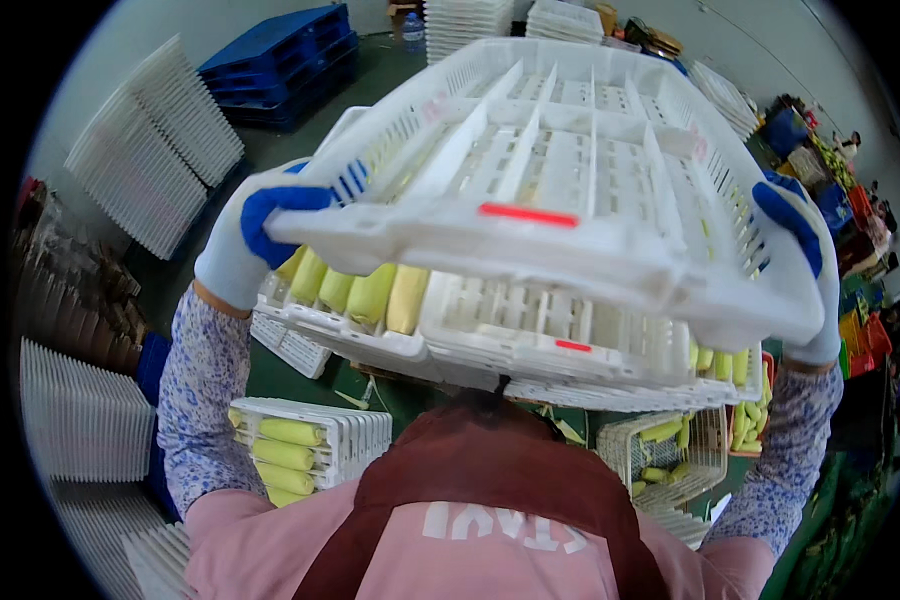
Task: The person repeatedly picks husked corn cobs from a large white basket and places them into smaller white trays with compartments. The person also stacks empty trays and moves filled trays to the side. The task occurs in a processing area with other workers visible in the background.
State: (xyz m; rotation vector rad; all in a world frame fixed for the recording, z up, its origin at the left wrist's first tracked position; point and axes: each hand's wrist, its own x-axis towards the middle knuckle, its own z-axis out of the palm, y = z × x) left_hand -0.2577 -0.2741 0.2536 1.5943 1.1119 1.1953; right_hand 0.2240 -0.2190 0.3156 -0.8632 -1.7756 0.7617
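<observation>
A white slatted plastic tray [610, 250] with thin upright dividers is held up in front of me, tilted, with no produce seen in its compartments. My left hand [255, 235], in a white and blue glove, is closed round its left near corner. My right hand [808, 255], gloved alike, grips the right side; its fingertips are partly hidden. Under the raised tray are other white trays. One on the left holds husked-looking pale green corn cobs [370, 292]; the middle tray [520, 335] shows bare slats. More cobs [738, 366] show at the right end.
At lower left a white crate [360, 440] holds corn, and at lower right a white basket [710, 465] holds several cobs. Tall stacks of white trays [155, 150] lean at the left. Blue pallets [280, 65] stand behind them. Scraps of husk lie on the green floor.
</observation>
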